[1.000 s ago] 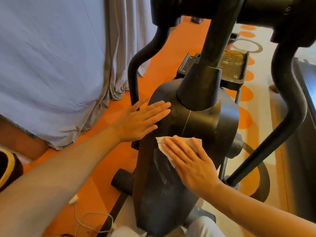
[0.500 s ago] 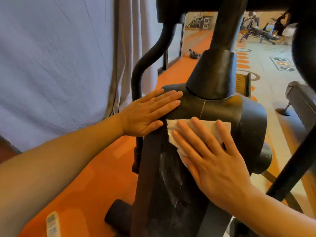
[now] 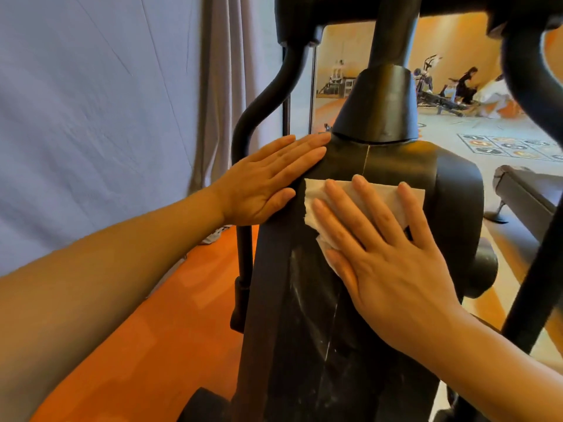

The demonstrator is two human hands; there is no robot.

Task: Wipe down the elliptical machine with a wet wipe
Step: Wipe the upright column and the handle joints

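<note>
Orange gym floor underfoot, grey curtain hanging at left, pale floor with a grid of numbered circles far right, digits too blurred to read. One black elliptical machine filling the middle, with two curved handle bars, one at left and one at right, and one central post rising from a cone-shaped collar. Two bare hands, one white wet wipe. Left hand laid flat, fingers straight and together, on the upper left shoulder of the housing, holding nothing. Right hand spread flat, fingers straight and fanned, pressing the wipe against the top front of the housing just below the collar. Whitish streaks on the housing below the wipe. Compared with half a second back: wipe and right hand slightly higher on the housing, left hand likewise nearer the collar, view tilted up so more of the far room shows. No brand or label legible on the machine. One person visible among distant equipment.
</note>
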